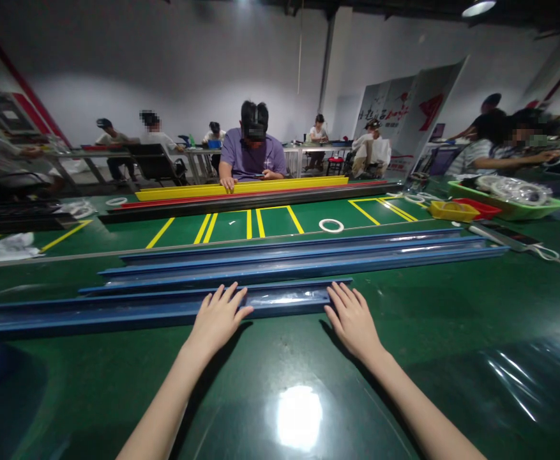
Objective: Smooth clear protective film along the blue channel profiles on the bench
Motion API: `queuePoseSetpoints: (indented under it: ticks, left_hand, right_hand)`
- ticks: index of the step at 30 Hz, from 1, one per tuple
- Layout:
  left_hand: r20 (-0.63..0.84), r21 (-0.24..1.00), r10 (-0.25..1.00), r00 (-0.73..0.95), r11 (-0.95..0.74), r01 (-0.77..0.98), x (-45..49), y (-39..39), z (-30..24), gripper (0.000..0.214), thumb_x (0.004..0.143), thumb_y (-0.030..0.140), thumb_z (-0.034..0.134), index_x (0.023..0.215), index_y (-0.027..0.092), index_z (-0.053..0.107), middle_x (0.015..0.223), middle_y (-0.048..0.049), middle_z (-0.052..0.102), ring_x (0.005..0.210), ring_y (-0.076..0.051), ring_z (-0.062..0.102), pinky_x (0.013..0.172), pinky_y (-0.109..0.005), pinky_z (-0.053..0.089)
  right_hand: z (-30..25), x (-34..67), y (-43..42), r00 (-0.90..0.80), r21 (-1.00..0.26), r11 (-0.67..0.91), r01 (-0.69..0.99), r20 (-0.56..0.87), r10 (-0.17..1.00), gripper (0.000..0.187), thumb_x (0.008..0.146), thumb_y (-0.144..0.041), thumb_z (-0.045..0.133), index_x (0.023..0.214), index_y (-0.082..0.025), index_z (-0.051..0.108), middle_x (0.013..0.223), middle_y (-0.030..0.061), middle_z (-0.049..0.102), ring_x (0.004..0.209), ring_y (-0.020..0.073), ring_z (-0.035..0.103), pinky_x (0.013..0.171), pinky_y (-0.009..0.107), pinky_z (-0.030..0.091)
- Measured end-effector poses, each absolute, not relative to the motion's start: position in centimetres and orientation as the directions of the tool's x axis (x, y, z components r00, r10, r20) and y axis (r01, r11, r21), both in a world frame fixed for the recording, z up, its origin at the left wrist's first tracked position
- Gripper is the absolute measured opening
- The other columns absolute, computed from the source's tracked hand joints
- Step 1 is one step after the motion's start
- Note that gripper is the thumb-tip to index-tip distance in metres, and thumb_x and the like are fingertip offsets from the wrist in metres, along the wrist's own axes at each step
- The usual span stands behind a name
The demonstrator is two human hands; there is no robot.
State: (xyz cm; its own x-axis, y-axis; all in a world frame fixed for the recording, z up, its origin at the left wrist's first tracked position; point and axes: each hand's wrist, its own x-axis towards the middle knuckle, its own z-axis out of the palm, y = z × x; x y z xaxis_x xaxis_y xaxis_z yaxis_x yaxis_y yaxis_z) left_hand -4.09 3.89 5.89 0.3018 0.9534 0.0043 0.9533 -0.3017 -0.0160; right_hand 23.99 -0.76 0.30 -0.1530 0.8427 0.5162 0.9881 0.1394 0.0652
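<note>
A long blue channel strip (136, 314) lies across the green table in front of me, running off toward the left edge of the view. My left hand (218, 319) rests on it with fingers spread, over its near side. At the strip's right end my right hand (354, 318) touches it, fingers stretched out. Nothing is gripped in either hand. Just beyond lie several more blue channel strips (299, 263), side by side and reaching farther right. A glossy film lines the inside of the nearest strip.
Behind the blue strips are a white ring (331, 225), yellow tape marks and black, red and yellow strips (241, 187). A person (252, 147) sits opposite. At right stand a green basket (509, 199) of clear-wrapped rings, a yellow tray (453, 211) and a phone (507, 234) with a cable.
</note>
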Motion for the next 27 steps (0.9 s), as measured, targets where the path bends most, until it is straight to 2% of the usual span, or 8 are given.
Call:
queuePoseSetpoints:
  ticks: [3, 6, 9, 14, 18, 25, 27]
  left_hand:
    - [0.099, -0.028, 0.94, 0.326, -0.325, 0.945, -3.5, 3.9, 5.4, 0.051, 0.087, 0.047, 0.031, 0.127, 0.017, 0.042, 0.136, -0.0092, 0.037, 0.127, -0.025, 0.029, 0.102, -0.042, 0.026]
    - [0.137, 0.014, 0.89, 0.434, -0.44, 0.898, -2.7, 3.8, 4.7, 0.05, 0.088, 0.045, 0.029, 0.132, 0.021, 0.033, 0.139, -0.0042, 0.031, 0.129, -0.021, 0.025, 0.103, -0.04, 0.025]
    - [0.11, 0.019, 0.881, 0.46, -0.465, 0.885, -2.5, 3.6, 4.3, 0.051, 0.088, 0.046, 0.029, 0.134, 0.024, 0.029, 0.14, -0.0022, 0.03, 0.129, -0.021, 0.024, 0.103, -0.04, 0.025]
    - [0.033, 0.049, 0.901, 0.432, -0.433, 0.9, -3.3, 3.7, 4.6, 0.049, 0.088, 0.047, 0.025, 0.132, 0.026, 0.033, 0.14, -0.0015, 0.029, 0.129, -0.02, 0.023, 0.103, -0.039, 0.024]
    - [-0.016, 0.103, 0.919, 0.395, -0.391, 0.914, -4.1, 4.0, 5.4, 0.049, 0.088, 0.046, 0.024, 0.13, 0.024, 0.036, 0.14, -0.0027, 0.03, 0.129, -0.02, 0.024, 0.103, -0.04, 0.024]
    - [-0.077, 0.083, 0.965, 0.249, -0.243, 0.967, -5.1, 4.1, 7.0, 0.044, 0.087, 0.044, 0.028, 0.124, 0.024, 0.041, 0.138, -0.0048, 0.033, 0.128, -0.023, 0.026, 0.099, -0.05, 0.027]
    - [-0.086, 0.073, 0.976, 0.199, -0.193, 0.978, -5.5, 4.1, 7.1, 0.045, 0.087, 0.045, 0.028, 0.124, 0.023, 0.042, 0.138, -0.0063, 0.034, 0.127, -0.025, 0.027, 0.096, -0.053, 0.028]
  right_hand:
    - [0.3, 22.9, -0.6, -0.263, 0.119, 0.235, 0.965, 0.452, 0.852, 0.049, 0.088, -0.04, 0.029, 0.128, -0.014, 0.042, 0.133, 0.0082, 0.041, 0.124, 0.022, 0.032, 0.1, 0.039, 0.025]
    - [0.4, 22.5, -0.6, -0.32, 0.137, 0.289, 0.947, 0.42, 0.849, 0.051, 0.088, -0.041, 0.028, 0.13, -0.014, 0.037, 0.136, 0.0076, 0.036, 0.126, 0.0208, 0.029, 0.101, 0.038, 0.023]
    - [0.5, 23.1, -0.7, -0.303, 0.123, 0.277, 0.953, 0.434, 0.849, 0.05, 0.089, -0.04, 0.027, 0.129, -0.014, 0.039, 0.136, 0.0092, 0.037, 0.126, 0.0196, 0.029, 0.101, 0.038, 0.023]
    - [0.8, 24.4, -1.0, -0.173, 0.059, 0.167, 0.984, 0.516, 0.839, 0.045, 0.089, -0.037, 0.027, 0.123, -0.014, 0.047, 0.13, 0.0107, 0.044, 0.122, 0.0192, 0.036, 0.1, 0.038, 0.025]
    - [0.8, 24.6, -1.0, -0.106, 0.038, 0.102, 0.994, 0.545, 0.832, 0.043, 0.089, -0.035, 0.029, 0.118, -0.012, 0.051, 0.128, 0.0117, 0.046, 0.122, 0.0214, 0.036, 0.099, 0.038, 0.027]
    - [0.5, 23.9, -1.1, -0.191, 0.068, 0.183, 0.981, 0.516, 0.835, 0.044, 0.089, -0.036, 0.029, 0.121, -0.014, 0.048, 0.13, 0.0114, 0.045, 0.122, 0.0211, 0.035, 0.099, 0.039, 0.026]
    - [0.7, 23.8, -1.2, -0.171, 0.058, 0.166, 0.984, 0.535, 0.828, 0.042, 0.088, -0.035, 0.031, 0.118, -0.013, 0.05, 0.128, 0.0114, 0.047, 0.121, 0.021, 0.037, 0.099, 0.038, 0.025]
